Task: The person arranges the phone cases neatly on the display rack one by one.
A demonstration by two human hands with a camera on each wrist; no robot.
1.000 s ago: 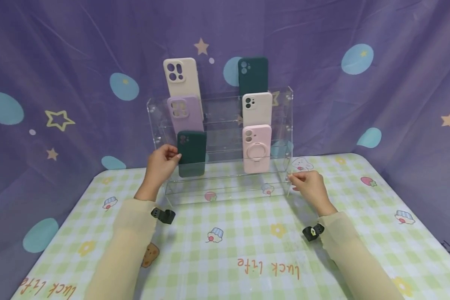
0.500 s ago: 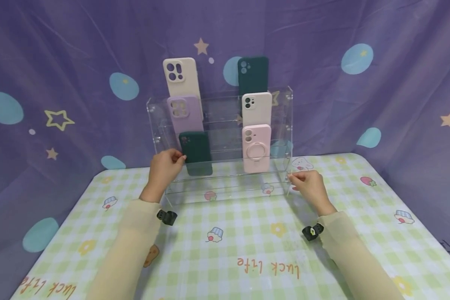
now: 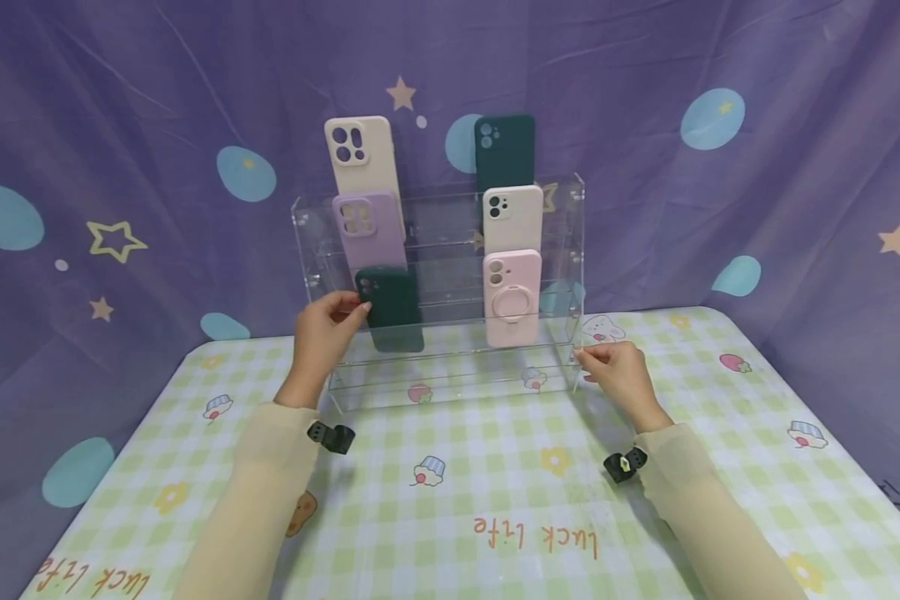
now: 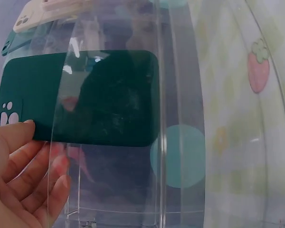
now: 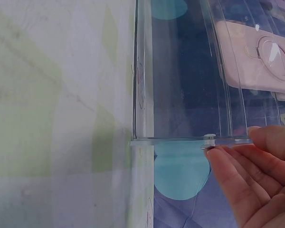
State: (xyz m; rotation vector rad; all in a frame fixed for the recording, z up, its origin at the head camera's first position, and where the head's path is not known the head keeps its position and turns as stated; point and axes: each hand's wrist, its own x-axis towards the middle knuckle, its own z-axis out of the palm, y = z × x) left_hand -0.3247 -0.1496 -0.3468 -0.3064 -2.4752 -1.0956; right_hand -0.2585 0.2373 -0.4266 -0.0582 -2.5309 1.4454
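My left hand [image 3: 326, 342] pinches the left edge of a dark green phone case [image 3: 394, 310], thumb in front near its camera holes. The case leans in the front tier of a clear acrylic display rack [image 3: 579, 242], at its left end. In the left wrist view the thumb [image 4: 19, 130] lies over the case's edge, and the rack's clear front strip covers the lower part. My right hand [image 3: 621, 372] grips the rack's right side panel; in the right wrist view, thumb and fingers [image 5: 232, 171] hold that panel's edge by a small metal fastener [image 5: 208, 141].
Behind the green case stand a purple case [image 3: 371, 229] and a cream case [image 3: 366, 158]. On the right, a pink ring case [image 3: 513, 325], a white case [image 3: 521, 218] and another dark green case [image 3: 512, 158] rise in tiers. A checked cloth [image 3: 495, 467] covers the table; a purple curtain [image 3: 607, 50] hangs behind.
My left hand has shifted the green case a little to the right along the front tier, and its top now sits slightly lower. My right hand has stayed on the rack's side.
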